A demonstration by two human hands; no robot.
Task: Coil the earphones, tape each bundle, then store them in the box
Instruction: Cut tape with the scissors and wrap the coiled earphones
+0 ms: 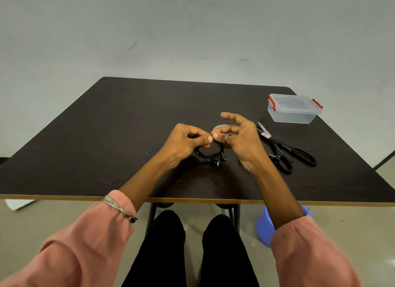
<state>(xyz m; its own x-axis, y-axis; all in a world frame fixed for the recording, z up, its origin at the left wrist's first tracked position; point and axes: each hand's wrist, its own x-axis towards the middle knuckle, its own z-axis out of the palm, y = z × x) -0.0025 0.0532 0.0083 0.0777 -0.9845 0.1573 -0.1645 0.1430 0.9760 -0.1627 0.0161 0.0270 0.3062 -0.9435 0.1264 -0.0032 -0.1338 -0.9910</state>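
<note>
Your left hand [186, 140] and right hand [239, 137] pinch the coiled earphones [208, 154] at top; the box [294, 109] lies far right, nearer your right hand.

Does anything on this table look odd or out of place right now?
Nothing stands out. Both hands pinch the coiled black earphones above the table. The scissors lie flat to the right, and the clear box sits upright with its lid on.
</note>
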